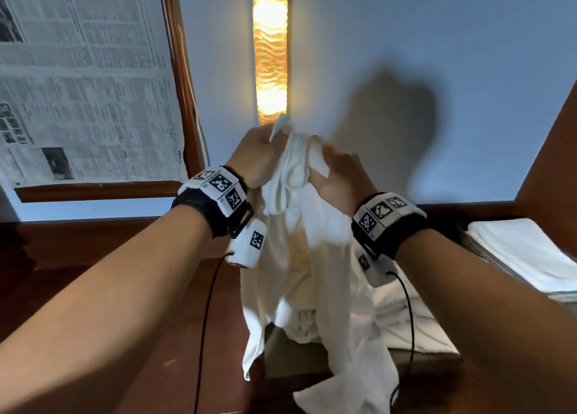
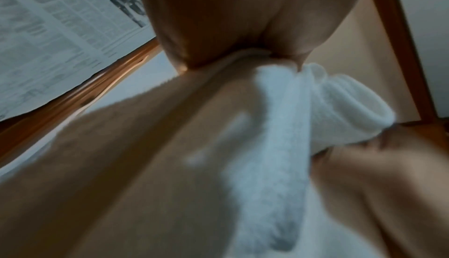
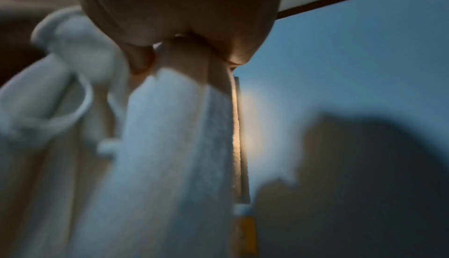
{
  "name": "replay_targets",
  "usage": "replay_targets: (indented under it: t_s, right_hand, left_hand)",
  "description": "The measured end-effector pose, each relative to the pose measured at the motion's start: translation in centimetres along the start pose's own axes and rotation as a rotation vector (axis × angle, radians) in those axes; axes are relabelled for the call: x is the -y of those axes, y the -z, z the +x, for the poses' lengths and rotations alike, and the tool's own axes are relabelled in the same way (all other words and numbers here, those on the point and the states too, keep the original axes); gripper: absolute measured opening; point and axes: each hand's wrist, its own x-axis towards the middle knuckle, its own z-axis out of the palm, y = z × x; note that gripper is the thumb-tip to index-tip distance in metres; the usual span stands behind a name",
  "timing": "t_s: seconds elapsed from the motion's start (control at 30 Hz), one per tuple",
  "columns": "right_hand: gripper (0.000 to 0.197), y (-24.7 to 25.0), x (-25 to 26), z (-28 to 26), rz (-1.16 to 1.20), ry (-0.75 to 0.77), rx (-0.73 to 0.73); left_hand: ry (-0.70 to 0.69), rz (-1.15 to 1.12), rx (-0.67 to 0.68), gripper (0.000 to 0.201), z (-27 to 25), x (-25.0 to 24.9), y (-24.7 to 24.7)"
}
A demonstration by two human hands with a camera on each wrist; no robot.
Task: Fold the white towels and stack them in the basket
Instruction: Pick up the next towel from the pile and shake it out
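At frame centre, the left hand (image 1: pixel 256 154) and right hand (image 1: pixel 338 176) each pinch the top edge of a hanging towel (image 1: pixel 309 257), close together.

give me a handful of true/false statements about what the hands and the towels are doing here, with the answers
1. Both hands grip the same white towel. True: the left hand and the right hand hold its top, close together.
2. The held towel lies flat on the wooden surface. False: it hangs bunched below the hands, in the air.
3. A folded white towel lies at the right edge of the head view. True.
4. The wall lamp is switched off. False: it glows yellow behind the hands.
5. Newspaper covers the framed panel on the left. True.
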Motion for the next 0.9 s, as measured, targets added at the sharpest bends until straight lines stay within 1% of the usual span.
replay_targets:
  t_s: [0.03, 0.1, 0.2, 0.23, 0.27, 0.33, 0.4, 0.47, 0.5, 0.53, 0.57, 0.6, 0.63, 0.67, 0.73, 0.8, 0.83, 0.9]
  right_hand:
    - [0.022, -0.8, -0.4, -1.0, -0.029, -0.038, 0.008]
    - [0.028, -2.2, -1.6, -3.5, -0.028, -0.229, 0.087]
    - [0.021, -3.7, -3.2, -7.7, -0.076, -0.517, 0.304]
    - [0.019, -4.1, -2.9, -8.7, -0.057, -0.585, 0.321]
    - [0.019, -4.5, -2.2, -9.1, -0.019, -0.643, 0.296]
    - [0.021, -5.5, 0.4, -8.3, 0.12, -0.706, 0.177]
    - [0.019, -6.6, 4.5, -5.9, 0.263, -0.69, 0.043]
    - [0.026, -7.1, 9.8, -3.5, 0.437, -0.662, -0.026]
    - [0.028, -7.2, 12.6, -2.5, 0.479, -0.605, -0.042]
    - [0.026, -7.1, 15.3, -1.6, 0.475, -0.51, -0.041]
    - [0.021, -6.9, 17.9, -1.0, 0.438, -0.397, -0.03]
    - [0.021, -6.8, 20.0, -0.4, 0.391, -0.298, -0.013]
    - [0.024, -6.6, 21.8, 0.0, 0.347, -0.228, 0.005]
    - [0.023, -6.6, 23.1, 0.3, 0.319, -0.194, 0.026]
    - [0.022, -6.4, 24.7, 0.1, 0.264, -0.196, 0.065]
    - [0.035, -6.2, 25.7, -1.2, 0.236, -0.204, 0.109]
    - [0.037, -6.3, 26.0, -2.3, 0.202, -0.207, 0.158]
    - [0.028, -6.9, 26.8, -4.9, 0.052, -0.215, 0.281]
  left_hand:
    - [-0.006, 0.031, -0.014, 0.044, 0.0, -0.5, 0.7]
    - [0.002, 0.038, -0.057, 0.045, -0.6, -1.1, 2.9]
    - [0.051, 0.033, -0.112, 0.047, -1.9, -0.1, 7.7]
    - [0.072, 0.004, -0.124, 0.05, -2.6, 0.4, 9.2]
    - [0.098, -0.038, -0.128, 0.052, -3.5, 1.0, 10.6]
    - [0.135, -0.082, -0.107, 0.049, -5.5, 2.1, 12.8]
    - [0.162, -0.083, -0.058, 0.038, -7.8, 2.9, 14.2]
    - [0.185, -0.125, -0.014, 0.034, -9.7, 3.5, 15.4]
    - [0.191, -0.161, 0.004, 0.037, -10.6, 3.7, 16.1]
    - [0.197, -0.189, 0.018, 0.041, -11.4, 4.1, 16.7]
    - [0.204, -0.217, 0.025, 0.041, -12.3, 4.2, 17.2]
    - [0.219, -0.247, 0.032, 0.043, -13.1, 4.5, 17.6]
    - [0.232, -0.29, 0.047, 0.038, -13.9, 4.6, 18.0]
    - [0.242, -0.332, 0.062, 0.034, -14.7, 4.8, 18.2]
    - [0.243, -0.319, 0.087, 0.03, -15.8, 5.2, 19.1]
    - [0.193, -0.145, 0.07, 0.034, -16.2, 5.2, 20.8]
    - [0.161, -0.047, 0.062, 0.037, -16.4, 4.9, 21.9]
    - [0.089, 0.092, 0.055, 0.038, -16.7, 3.9, 23.6]
